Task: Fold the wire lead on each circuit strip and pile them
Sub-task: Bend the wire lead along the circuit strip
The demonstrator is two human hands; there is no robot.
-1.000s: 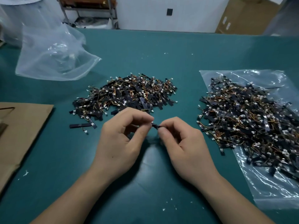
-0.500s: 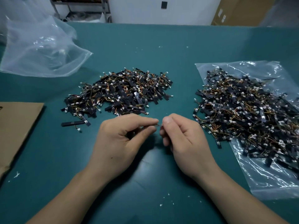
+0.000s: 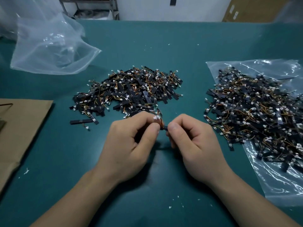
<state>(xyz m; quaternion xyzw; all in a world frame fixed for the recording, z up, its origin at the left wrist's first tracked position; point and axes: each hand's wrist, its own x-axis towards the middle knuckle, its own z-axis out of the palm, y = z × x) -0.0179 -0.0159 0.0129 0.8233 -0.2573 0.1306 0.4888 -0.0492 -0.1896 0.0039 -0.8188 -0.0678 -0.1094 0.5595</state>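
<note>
strip: my circuit strip (image 3: 165,128) lies left-right
grip: left hand (image 3: 131,141), right hand (image 3: 193,141) both pinch it
drop: middle pile (image 3: 129,92) just ahead, left nearer

Small-parts assembly workshop, teal bench mat (image 3: 164,46), heaped circuit strips (image 3: 131,90) (bulk stock), plastic bag (image 3: 49,49), carton (image 3: 246,9).

No legible text, tiny white marks on circuit strips (image 3: 131,93) unreadable

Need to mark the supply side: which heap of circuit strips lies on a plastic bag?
The right-hand heap, spread over a flat clear bag. The middle heap lies straight on the green table.
</note>
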